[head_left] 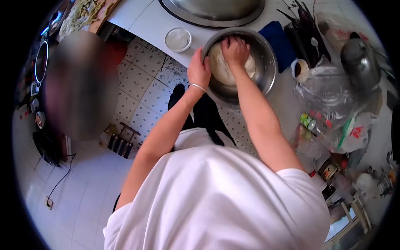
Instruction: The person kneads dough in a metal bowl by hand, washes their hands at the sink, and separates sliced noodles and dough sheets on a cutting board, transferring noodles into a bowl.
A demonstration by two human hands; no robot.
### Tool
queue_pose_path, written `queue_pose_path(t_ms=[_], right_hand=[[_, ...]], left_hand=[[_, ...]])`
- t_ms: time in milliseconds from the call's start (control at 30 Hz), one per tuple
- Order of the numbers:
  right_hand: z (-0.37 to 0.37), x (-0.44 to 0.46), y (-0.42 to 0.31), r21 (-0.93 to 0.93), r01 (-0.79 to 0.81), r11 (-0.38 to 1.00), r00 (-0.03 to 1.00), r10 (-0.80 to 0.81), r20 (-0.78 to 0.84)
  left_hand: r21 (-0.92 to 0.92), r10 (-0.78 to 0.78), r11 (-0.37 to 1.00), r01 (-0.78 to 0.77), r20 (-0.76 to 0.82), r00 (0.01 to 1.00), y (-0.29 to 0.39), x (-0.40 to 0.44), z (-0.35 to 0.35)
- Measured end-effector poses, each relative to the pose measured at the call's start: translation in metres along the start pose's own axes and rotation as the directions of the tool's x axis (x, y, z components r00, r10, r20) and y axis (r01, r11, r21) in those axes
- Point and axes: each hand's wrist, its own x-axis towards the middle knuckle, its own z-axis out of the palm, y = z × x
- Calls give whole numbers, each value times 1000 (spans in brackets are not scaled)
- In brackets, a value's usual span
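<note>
A large steel bowl (266,62) sits at the edge of the white counter, with a pale lump of dough (223,71) inside it. My left hand (198,71) holds the bowl's left rim, its thumb toward the inside. Pressed down into the dough is my right hand (236,51), its fingers curled and their tips partly hidden. A small clear tub (178,40) of white contents stands left of the bowl, near my left fingertips.
A big metal lid (212,10) lies behind the bowl. To the right are a dark blue cloth (277,46), a paper cup (300,68), plastic bags (323,89) and a metal kettle (360,58). At left, a blurred person (81,87) is near a board of noodle-like strips (85,16).
</note>
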Motion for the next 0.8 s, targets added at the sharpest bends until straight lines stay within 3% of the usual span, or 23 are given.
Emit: queue_pose_path(t_ms=[33,67,100,167,200,233,300,333,367,433,467,533,600,667,733,767,800], right_hand=[[-6,0,-3,-11,-51,999,998,51,40],[-18,-2,1,151,-171,974,909,97,405],[-37,2,6,145,-156,977,918,89,387],[-82,-11,10,466,-503,728,611,-82,788],[-93,-8,7,353,-526,773,493,-61,868],[-87,-10,1,355,-525,773,497,-60,866],[-62,-25,-26,-79,-292,953,775,284,565],[-57,-31,-37,-166,-176,970,828,238,508],[-63,-42,-37,-172,-188,967,818,251,517],[-87,-44,-39,110,-48,993,601,-59,797],[-95,-67,-26,288,108,952,745,-269,610],[-145,-80,-28,409,-58,910,815,-193,546],[-142,-105,-23,274,-32,961,942,-63,331],[-126,-108,-31,202,-54,978,964,-1,266],[-96,-90,-29,167,251,954,963,-264,61],[-83,-80,-24,177,248,952,962,-264,71],[-68,-71,-18,117,252,961,943,-271,195]], left_hand=[[-7,10,1000,-10,6,1000,-1,-4,-4],[-2,-4,1000,4,15,1000,-1,1,-5],[3,-24,1000,24,19,1000,-2,10,-5],[-18,27,999,-27,7,1000,-9,14,-6],[-21,76,997,-74,95,993,-5,22,-6],[-25,124,992,-122,187,974,-3,28,-5],[11,120,992,-125,213,970,3,36,-1],[48,127,989,-142,236,963,5,41,2],[86,118,985,-147,276,954,5,36,2],[96,127,982,-161,289,949,2,45,2],[80,152,980,-182,292,944,-1,52,1],[75,174,975,-207,312,934,-2,62,0],[115,170,968,-221,341,924,3,63,4],[158,160,959,-235,381,911,8,58,9],[145,169,958,-249,415,894,14,57,12],[154,156,959,-239,418,895,15,58,14],[166,132,960,-227,446,885,17,59,14]])
